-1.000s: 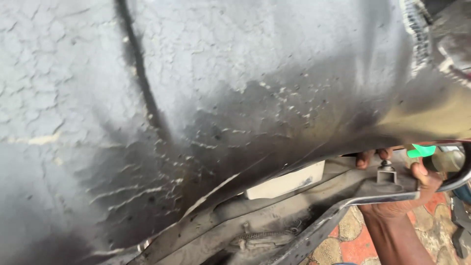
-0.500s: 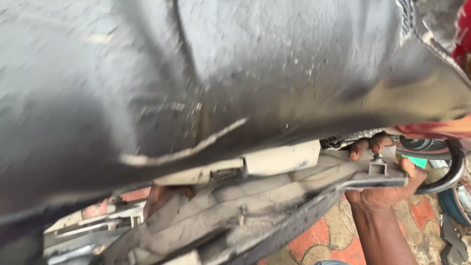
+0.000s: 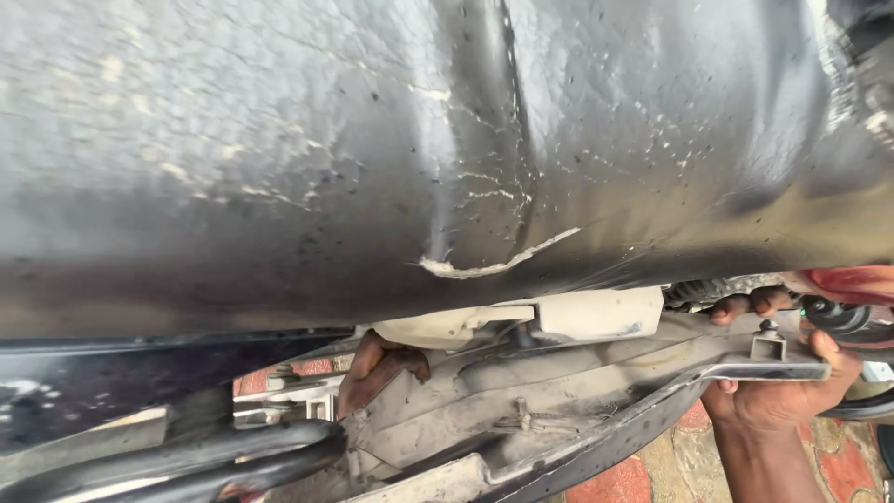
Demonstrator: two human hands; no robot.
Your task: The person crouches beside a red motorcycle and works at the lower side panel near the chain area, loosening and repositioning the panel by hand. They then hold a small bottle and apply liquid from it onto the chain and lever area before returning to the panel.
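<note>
Gripping the end of a grey metal bracket [image 3: 745, 368], the person's right hand [image 3: 778, 377] is clenched around it at the lower right, thumb on the near side and fingertips curled over the far edge. The bracket runs along the dirty underside of a vehicle frame [image 3: 559, 401], just below a cracked black seat cover [image 3: 419, 158] that fills most of the view. The left hand [image 3: 377, 368] reaches up from beneath, fingers tucked behind a pale plastic part [image 3: 521, 321] (whether it grasps anything there I cannot tell). Red paving [image 3: 615, 484] shows under the frame. No container is in sight. Compared with half a second ago, the seat cover now shows a long crease down its middle, the left hand has come further into view by the pale part, and the right hand holds the same spot on the bracket.
</note>
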